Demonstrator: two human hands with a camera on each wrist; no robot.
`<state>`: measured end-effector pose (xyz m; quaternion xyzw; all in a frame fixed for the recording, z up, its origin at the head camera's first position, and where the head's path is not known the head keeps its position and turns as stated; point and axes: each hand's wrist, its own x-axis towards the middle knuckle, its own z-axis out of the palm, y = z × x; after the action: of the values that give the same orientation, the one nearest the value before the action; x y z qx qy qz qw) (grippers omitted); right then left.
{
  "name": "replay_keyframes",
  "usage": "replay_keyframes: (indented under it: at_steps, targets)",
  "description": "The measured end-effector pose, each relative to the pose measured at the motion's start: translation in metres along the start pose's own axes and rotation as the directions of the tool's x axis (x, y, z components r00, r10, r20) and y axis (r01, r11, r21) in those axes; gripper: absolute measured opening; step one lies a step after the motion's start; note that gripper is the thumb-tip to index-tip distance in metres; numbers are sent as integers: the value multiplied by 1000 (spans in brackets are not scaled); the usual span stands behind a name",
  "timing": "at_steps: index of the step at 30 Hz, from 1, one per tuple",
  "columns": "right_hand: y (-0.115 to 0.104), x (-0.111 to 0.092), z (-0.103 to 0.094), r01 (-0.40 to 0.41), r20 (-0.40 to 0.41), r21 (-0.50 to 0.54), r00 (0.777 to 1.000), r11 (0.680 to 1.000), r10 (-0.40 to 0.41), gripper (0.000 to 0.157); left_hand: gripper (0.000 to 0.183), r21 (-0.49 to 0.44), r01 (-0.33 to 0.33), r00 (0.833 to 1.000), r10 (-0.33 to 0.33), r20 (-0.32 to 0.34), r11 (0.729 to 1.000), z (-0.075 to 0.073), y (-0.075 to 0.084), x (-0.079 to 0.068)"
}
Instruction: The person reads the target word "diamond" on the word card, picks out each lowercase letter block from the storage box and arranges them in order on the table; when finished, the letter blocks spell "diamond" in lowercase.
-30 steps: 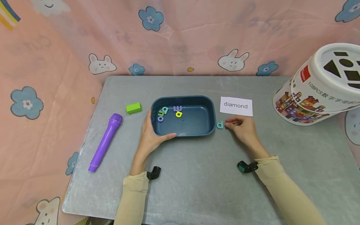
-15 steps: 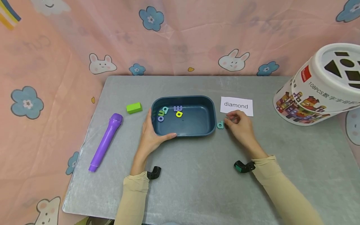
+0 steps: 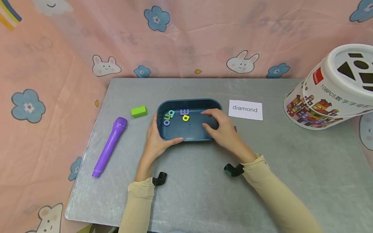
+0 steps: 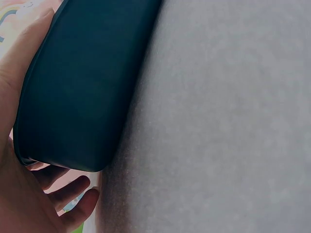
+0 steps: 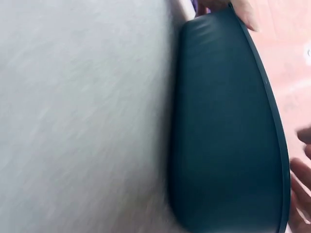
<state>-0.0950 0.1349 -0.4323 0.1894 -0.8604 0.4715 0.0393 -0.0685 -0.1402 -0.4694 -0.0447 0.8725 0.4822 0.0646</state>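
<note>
A dark blue plastic tray [image 3: 195,131] lies on the table. My left hand [image 3: 155,140] grips its near left corner, thumb along the front rim and fingers at the left end, as the left wrist view of the tray [image 4: 87,87] also shows. Over the tray's right end is my right hand [image 3: 227,134], thumb and forefinger apart, nothing between them. Inside the tray are a purple m [image 3: 184,112], a yellow letter [image 3: 185,118], a teal letter [image 3: 171,114], a green letter [image 3: 167,117] and a purple ring-shaped letter [image 3: 166,123]. A dark red piece [image 3: 235,128] peeks out behind my right hand.
A white card reading "diamond" [image 3: 245,110] lies right of the tray. Beyond it stands a large white bucket [image 3: 329,94] with shape holes in its lid. A green block [image 3: 139,111] and a purple toy microphone [image 3: 110,147] are on the left.
My right hand has moved left from beside the card to over the tray's right end, its fingers now spread. The teal d beside the tray is now out of sight. My left hand stays put.
</note>
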Motion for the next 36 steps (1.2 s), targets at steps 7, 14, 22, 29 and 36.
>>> replay_keyframes:
  at_steps: [7, 14, 22, 29, 36]
  targets:
    - [-5, 17, 16, -91, 295, -108, 948, 990, 120, 70, 142, 1, 2, 1000, -2, 16, 1000, 1, -2, 0]
    - [3, 36, 33, -139, 438, -143, 879, 980, 188, 81, 141, 5, 1, 1000, -1, 19, 1000, 0, -2, 0]
    - [11, 46, 41, -97, 468, -173, 867, 980, 168, 72, 141, -2, 9, 1000, -8, 26, 1000, -1, 0, 0]
    - [14, 50, 46, -36, 456, -283, 874, 958, 167, 56, 141, -6, 10, 1000, -9, 23, 1000, 0, 0, 0]
    - [16, 53, 47, -45, 407, -263, 901, 964, 153, 29, 141, -23, 14, 1000, -14, 14, 1000, 0, 1, 0]
